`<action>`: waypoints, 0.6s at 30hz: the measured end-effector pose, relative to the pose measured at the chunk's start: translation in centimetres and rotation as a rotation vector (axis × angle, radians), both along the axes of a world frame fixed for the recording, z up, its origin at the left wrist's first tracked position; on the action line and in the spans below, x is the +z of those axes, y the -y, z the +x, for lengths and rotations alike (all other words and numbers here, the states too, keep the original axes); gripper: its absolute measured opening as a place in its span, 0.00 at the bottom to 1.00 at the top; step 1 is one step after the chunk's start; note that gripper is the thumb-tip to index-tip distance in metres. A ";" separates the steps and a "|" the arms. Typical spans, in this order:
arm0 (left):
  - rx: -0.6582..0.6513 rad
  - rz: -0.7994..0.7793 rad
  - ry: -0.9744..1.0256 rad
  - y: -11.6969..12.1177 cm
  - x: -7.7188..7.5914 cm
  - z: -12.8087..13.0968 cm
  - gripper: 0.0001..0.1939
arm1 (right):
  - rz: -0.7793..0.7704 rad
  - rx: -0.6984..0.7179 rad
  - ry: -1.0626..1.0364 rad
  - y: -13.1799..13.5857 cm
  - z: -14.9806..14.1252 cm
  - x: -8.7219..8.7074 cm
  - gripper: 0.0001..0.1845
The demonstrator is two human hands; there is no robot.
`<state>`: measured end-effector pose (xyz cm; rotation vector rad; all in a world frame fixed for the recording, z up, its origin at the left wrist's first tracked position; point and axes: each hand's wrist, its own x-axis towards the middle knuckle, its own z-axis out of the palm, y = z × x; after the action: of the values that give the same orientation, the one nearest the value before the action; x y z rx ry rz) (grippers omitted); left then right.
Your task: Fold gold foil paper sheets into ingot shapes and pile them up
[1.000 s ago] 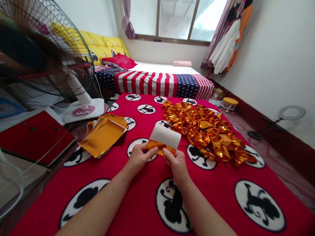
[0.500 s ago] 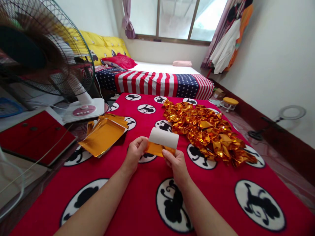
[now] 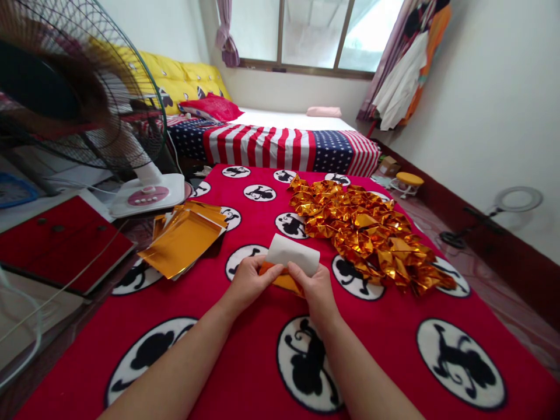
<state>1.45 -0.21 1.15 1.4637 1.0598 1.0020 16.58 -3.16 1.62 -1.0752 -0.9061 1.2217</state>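
Between my two hands is a sheet of gold foil paper (image 3: 292, 253), its white back curling up on the far side and a folded gold band on the near side. My left hand (image 3: 251, 281) grips the left end, thumb on top. On the right end, my right hand (image 3: 315, 289) pinches it, its thumb close to the left thumb. To the left lies a loose stack of flat gold foil sheets (image 3: 186, 239). A wide heap of folded gold foil pieces (image 3: 363, 230) spreads out at the right.
A red cloth with black monkey figures (image 3: 236, 373) covers the surface under my hands. An electric fan (image 3: 149, 195) stands at the left, its blades blurred. Beyond is a bed (image 3: 275, 149); on the right floor are a yellow stool (image 3: 410, 179) and a ring light (image 3: 518, 199).
My left hand went out to the sheet's left edge, then came back in. Both thumbs now lie close together on the fold, and the sheet's white part sits slightly lower.
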 end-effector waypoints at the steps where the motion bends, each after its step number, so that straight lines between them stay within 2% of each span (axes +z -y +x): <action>1: 0.003 -0.008 -0.002 0.0 0.0 0.0 0.16 | 0.003 0.015 0.011 0.0 0.0 0.0 0.17; 4: 0.019 -0.017 0.007 -0.1 -0.2 -0.1 0.18 | 0.023 0.046 0.043 -0.2 0.1 -0.4 0.15; 8: 0.070 0.061 -0.048 -0.4 -0.6 -0.2 0.17 | 0.034 0.070 0.062 -0.5 0.1 -0.7 0.15; 15: 0.151 0.204 -0.178 0.0 0.1 -0.2 0.15 | 0.031 0.078 0.090 -0.3 -0.1 -0.4 0.17; 18: 0.190 0.222 -0.186 -0.2 -0.1 -0.4 0.15 | 0.027 0.065 0.087 -0.3 0.0 -0.4 0.18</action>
<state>1.09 0.00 1.07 1.6847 1.2721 1.1640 16.58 -2.88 1.18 -1.0917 -1.0283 1.2203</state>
